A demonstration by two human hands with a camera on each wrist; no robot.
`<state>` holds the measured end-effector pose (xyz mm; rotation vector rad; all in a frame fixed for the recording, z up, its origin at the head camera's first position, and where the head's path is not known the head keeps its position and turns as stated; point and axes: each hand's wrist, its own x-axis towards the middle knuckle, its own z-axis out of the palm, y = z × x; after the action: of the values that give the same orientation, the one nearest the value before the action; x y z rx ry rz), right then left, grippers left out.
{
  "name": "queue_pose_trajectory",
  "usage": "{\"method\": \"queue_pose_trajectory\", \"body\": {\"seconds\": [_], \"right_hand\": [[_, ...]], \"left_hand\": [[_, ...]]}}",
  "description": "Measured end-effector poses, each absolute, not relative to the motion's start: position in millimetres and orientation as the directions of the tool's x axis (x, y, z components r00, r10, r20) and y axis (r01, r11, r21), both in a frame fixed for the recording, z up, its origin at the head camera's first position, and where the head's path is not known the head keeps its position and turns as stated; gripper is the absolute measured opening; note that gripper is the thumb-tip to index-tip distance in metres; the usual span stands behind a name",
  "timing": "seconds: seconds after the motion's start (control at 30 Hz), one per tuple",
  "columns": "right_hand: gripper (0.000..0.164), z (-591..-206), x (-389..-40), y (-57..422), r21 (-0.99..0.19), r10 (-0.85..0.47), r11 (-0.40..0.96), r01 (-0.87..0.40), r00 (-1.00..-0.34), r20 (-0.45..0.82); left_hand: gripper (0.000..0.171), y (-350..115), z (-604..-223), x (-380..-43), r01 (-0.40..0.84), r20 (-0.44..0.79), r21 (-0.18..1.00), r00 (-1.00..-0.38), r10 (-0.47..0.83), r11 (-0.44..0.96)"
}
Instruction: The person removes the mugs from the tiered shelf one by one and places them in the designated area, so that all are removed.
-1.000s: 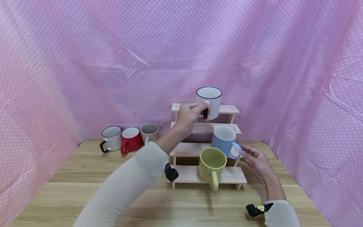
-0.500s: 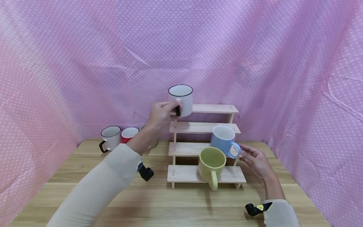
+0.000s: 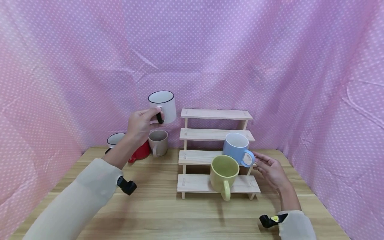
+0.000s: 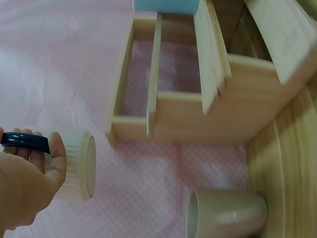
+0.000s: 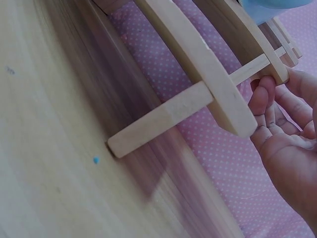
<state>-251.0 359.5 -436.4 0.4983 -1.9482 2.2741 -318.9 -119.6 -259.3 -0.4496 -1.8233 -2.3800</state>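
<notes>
My left hand point(image 3: 140, 125) grips a white mug point(image 3: 168, 108) with a dark rim by its black handle. The mug is upright in the air, left of the top tier of a stepped wooden rack point(image 3: 216, 114). In the left wrist view, fingers and thumb wrap the handle point(image 4: 26, 141). At the rack's right side, my right hand point(image 3: 271, 171) pinches the end of the second tier from the bottom, shown in the right wrist view as a board point(image 5: 270, 49). Beside that hand, a light blue mug point(image 3: 235, 146) stands on this tier. A yellow-green mug point(image 3: 220, 176) stands on the lowest tier.
On the table point(image 3: 156, 210), at the back left, stand a grey-beige mug point(image 3: 160, 143), a red mug point(image 3: 142, 151) and another dark-rimmed white mug point(image 3: 114, 140). My left forearm partly covers the last two. A pink dotted curtain point(image 3: 192, 50) hangs behind and around the table.
The left hand has carried the white mug leftward from in front of the rack's upper tiers to a place left of the rack. My right hand has kept its place at the rack.
</notes>
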Motion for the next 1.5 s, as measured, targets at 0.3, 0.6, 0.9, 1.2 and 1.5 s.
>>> {"method": "queue_pose_trajectory", "body": {"seconds": [0.3,0.6,0.9,1.2,1.5], "right_hand": [[0.032,-436,-250,359,-0.946,-0.117,-0.181,-0.27,-0.949,0.293],[0.032,-435,-250,360,-0.949,-0.105,-0.177,-0.26,-0.954,0.281],[0.032,-435,-250,359,-0.948,-0.104,-0.163,-0.272,-0.951,0.29],[0.031,-432,-249,357,-0.952,-0.102,-0.158,-0.26,-0.955,0.278],[0.034,-434,-251,359,-0.946,-0.117,-0.17,-0.276,-0.948,0.297]], "left_hand": [[0.019,-166,-274,-310,0.25,0.286,0.923,-0.954,0.088,-0.294],[0.018,-207,-293,-297,0.248,0.296,0.907,-0.95,0.096,-0.34],[0.022,-252,-322,-289,0.228,0.279,0.908,-0.955,0.103,-0.35],[0.025,-291,-350,-281,0.197,0.265,0.898,-0.956,0.127,-0.393],[0.033,-322,-378,-272,0.107,0.188,0.917,-0.965,0.181,-0.385]]}}
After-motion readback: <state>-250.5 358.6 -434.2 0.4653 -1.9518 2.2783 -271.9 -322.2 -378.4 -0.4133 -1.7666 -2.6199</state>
